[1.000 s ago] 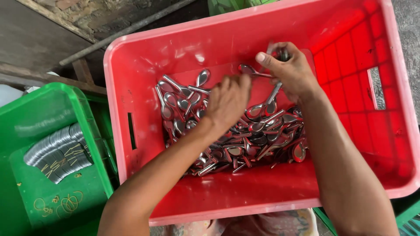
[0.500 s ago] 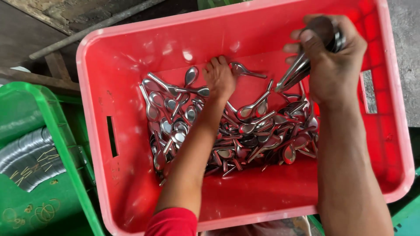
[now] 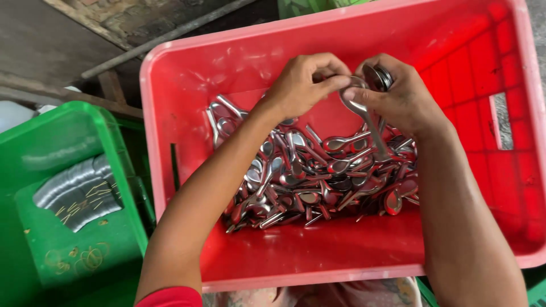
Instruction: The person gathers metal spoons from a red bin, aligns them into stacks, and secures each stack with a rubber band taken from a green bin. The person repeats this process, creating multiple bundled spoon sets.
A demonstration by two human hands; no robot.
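— What's below?
— A red plastic crate (image 3: 318,261) with shiny metal spoons (image 3: 318,182) heaped inside.
— The hands?
— Left hand (image 3: 301,85) pinches one spoon (image 3: 364,116); right hand (image 3: 398,96) grips a stacked bunch (image 3: 378,77) above the heap.

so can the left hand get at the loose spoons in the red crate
Probably yes: the left hand hovers just above the spoon pile in the open red crate, nothing between them, though its fingers are busy at the right hand's stack.

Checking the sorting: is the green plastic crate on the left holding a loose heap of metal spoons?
No, the green plastic crate holds curved, neatly stacked rows of metal spoons; the loose heap lies in the red plastic crate.
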